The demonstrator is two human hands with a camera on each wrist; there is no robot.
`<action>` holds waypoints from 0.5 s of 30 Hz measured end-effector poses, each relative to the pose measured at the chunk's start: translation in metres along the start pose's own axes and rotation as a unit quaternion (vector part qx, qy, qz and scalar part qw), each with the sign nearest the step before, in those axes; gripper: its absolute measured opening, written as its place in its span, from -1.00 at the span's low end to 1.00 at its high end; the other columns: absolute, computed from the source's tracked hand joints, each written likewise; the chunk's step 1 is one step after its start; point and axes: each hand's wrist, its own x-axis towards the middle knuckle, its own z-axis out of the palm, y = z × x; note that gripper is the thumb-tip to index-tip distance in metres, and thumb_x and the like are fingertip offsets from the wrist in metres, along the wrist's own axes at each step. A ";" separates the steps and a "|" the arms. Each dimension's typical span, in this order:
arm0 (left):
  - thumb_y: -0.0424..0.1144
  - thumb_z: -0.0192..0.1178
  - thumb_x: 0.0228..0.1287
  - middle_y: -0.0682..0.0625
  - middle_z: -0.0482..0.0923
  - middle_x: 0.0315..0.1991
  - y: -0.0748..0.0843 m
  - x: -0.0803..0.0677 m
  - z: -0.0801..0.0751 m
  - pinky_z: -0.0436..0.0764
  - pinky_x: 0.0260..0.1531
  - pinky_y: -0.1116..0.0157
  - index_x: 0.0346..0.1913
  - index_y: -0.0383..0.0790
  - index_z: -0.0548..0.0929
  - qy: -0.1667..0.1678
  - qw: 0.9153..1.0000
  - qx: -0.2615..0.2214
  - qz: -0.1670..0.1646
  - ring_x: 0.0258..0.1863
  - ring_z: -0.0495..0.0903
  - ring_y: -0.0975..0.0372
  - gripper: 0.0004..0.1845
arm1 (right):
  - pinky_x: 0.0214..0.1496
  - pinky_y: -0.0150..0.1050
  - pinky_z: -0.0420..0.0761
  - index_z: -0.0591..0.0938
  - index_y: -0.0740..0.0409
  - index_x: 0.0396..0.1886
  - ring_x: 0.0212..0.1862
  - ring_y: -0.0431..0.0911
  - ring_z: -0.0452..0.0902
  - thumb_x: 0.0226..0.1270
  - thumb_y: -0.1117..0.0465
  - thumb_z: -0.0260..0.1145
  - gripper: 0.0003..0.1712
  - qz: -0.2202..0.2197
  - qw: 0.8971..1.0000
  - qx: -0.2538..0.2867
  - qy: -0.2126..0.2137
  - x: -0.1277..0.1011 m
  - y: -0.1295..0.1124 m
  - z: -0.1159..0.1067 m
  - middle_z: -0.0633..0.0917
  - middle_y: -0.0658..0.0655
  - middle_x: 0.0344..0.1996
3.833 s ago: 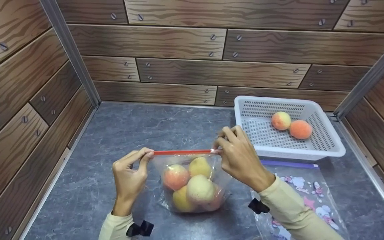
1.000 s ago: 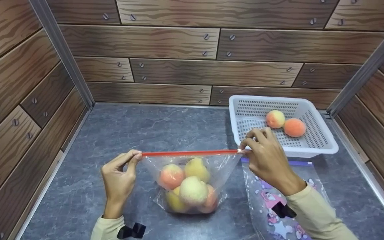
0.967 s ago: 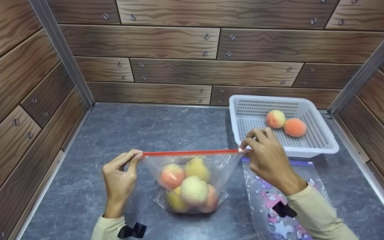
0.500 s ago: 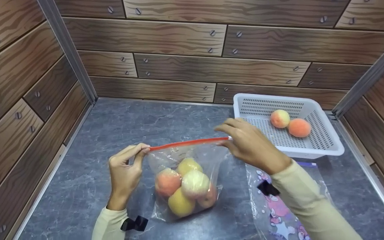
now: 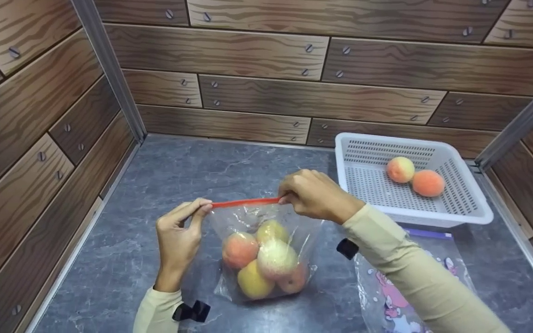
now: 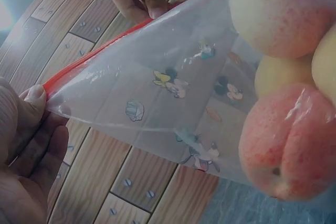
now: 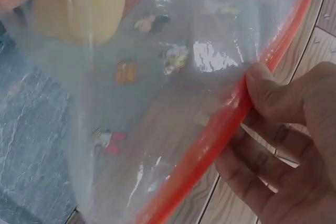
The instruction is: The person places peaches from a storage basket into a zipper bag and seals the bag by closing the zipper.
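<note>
A clear zip bag printed with cartoon figures stands on the grey counter and holds several peaches. Its red zip strip runs along the top. My left hand pinches the strip's left end between thumb and fingers. My right hand pinches the strip further right, part way along it. In the left wrist view the peaches press against the bag wall. The bag hangs below the strip in the right wrist view.
A white perforated basket at the back right holds two peaches. A second cartoon-printed zip bag with a purple strip lies flat at the front right, partly under my right sleeve. Wood-patterned walls close in the counter on three sides.
My right hand has slid leftward along the red strip from its far right end, towards my left hand. The bag has tilted and shifted a little. My left hand keeps its pinch.
</note>
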 end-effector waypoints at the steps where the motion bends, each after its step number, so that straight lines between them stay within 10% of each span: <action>1: -0.59 0.37 0.18 -0.22 0.74 -0.37 0.000 0.001 -0.001 0.70 -0.20 0.40 -0.24 -0.45 0.79 0.006 1.000 -0.003 -0.004 -0.32 0.72 0.28 -0.89 | -0.34 -0.14 0.71 0.77 0.07 -0.43 -0.43 -0.13 0.65 0.22 0.34 0.44 -0.90 0.001 1.000 -0.003 0.002 0.000 -0.004 -0.004 0.76 -0.01 -0.46; 8: -0.58 0.33 0.24 -0.15 0.77 -0.14 0.007 0.004 -0.005 0.71 -0.09 0.34 -0.03 -0.41 0.76 0.009 1.000 0.001 -0.022 -0.18 0.75 0.20 -0.75 | -0.49 -0.19 0.59 0.78 0.06 -0.49 -0.57 -0.19 0.51 0.16 0.35 0.43 -0.88 0.033 0.999 -0.019 0.000 -0.001 -0.021 -0.033 0.72 -0.03 -0.57; 15: -0.51 0.34 0.27 -0.08 0.78 -0.15 0.008 -0.010 0.000 0.69 -0.12 0.41 -0.04 -0.35 0.78 -0.058 0.994 0.077 -0.044 -0.24 0.75 0.15 -0.78 | -0.55 -0.24 0.45 0.83 0.16 -0.45 -0.63 -0.22 0.41 0.18 0.32 0.44 -0.93 0.162 0.986 0.037 0.033 0.007 -0.004 -0.048 0.71 0.00 -0.65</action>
